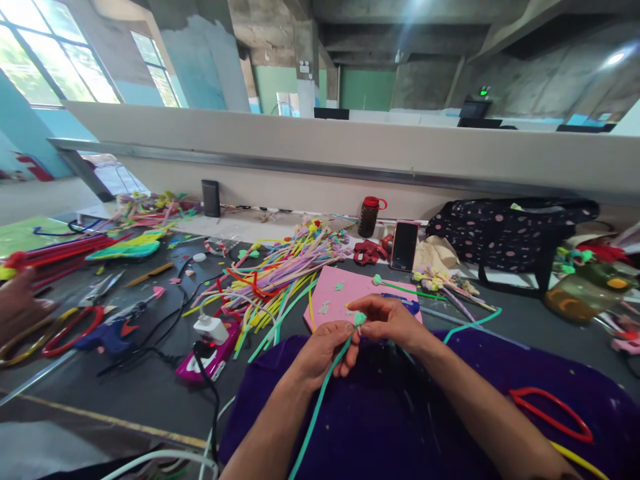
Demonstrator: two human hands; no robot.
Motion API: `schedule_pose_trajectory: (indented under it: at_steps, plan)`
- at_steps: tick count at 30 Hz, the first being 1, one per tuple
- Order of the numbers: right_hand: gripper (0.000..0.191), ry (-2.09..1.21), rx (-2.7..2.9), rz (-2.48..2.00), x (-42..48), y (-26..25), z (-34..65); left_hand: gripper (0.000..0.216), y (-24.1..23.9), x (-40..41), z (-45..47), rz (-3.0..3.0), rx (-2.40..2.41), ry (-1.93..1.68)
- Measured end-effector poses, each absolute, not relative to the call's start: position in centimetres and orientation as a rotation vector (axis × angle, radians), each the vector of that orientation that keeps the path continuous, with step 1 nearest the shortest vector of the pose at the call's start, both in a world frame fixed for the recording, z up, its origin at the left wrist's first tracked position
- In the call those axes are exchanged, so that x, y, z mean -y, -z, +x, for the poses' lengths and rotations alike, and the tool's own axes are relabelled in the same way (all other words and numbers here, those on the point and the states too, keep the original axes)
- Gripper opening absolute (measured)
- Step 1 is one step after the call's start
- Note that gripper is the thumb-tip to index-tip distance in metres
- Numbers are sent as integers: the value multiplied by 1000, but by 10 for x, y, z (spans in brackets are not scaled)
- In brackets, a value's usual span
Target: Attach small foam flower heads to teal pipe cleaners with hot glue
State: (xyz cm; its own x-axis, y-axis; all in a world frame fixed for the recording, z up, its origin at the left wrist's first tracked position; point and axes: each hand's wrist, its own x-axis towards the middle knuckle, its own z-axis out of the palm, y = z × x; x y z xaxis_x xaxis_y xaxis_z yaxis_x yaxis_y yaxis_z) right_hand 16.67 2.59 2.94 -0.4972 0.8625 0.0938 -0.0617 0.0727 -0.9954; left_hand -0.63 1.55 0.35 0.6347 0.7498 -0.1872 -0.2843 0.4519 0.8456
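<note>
My left hand (325,353) is closed around the upper end of a mint-green pipe cleaner (320,403), which hangs down toward my lap. At its top sits a small pale green flower head (359,319), pinched by the fingers of my right hand (390,319). Both hands meet above the front edge of a pink foam sheet (327,287), with green scraps on it. Behind them a finished-looking green stem (410,288) with a round tip and a blue penlike tool (400,303) lie on the sheet. Dark purple cloth (380,413) spreads under my forearms.
Pipe cleaner flowers (285,267) pile up centre-left. A glue gun (107,337), scissors (75,333) and a power strip (210,357) with cords lie left. Another person's hand (20,303) shows there. A phone (404,245), red-lidded bottle (369,217) and dark bag (505,233) stand behind.
</note>
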Motion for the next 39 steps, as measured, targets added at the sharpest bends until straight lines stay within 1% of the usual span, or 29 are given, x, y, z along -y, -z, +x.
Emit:
schedule_pose_trajectory:
  at_steps: [8, 17, 19, 23, 24, 25, 27, 29, 31, 34, 39]
  plan:
    - [28, -1486, 1628, -871, -25, -31, 166, 28, -2, -16, -6, 882, -639, -665]
    - [24, -1455, 1648, -896, -25, -27, 166, 28, -3, -16, -5, 876, -659, -662]
    - [26, -1454, 1648, -899, -25, -27, 166, 28, -4, -16, -4, 880, -667, -668]
    - [46, -1466, 1612, -897, -28, -28, 169, 27, -6, -16, -5, 885, -706, -784]
    - [48, -1462, 1595, -907, -29, -27, 169, 27, -7, -16, -5, 883, -722, -838]
    - [46, -1454, 1578, -924, -30, -27, 169, 26, -8, -16, -6, 880, -738, -896]
    - [36, -1425, 1537, -976, -31, -25, 167, 25, -10, -16, -7, 873, -762, -974]
    - [27, -1405, 1488, -1022, -29, -24, 163, 24, -11, -16, -8, 865, -785, -991]
    - [21, -1423, 1446, -1037, -26, -24, 159, 23, -12, -16, -9, 848, -803, -969]
    - [18, -1459, 1404, -1035, -20, -25, 153, 24, -11, -15, -10, 821, -796, -946]
    - [21, -1436, 1388, -1032, -14, -27, 147, 24, -9, -15, -11, 798, -778, -940]
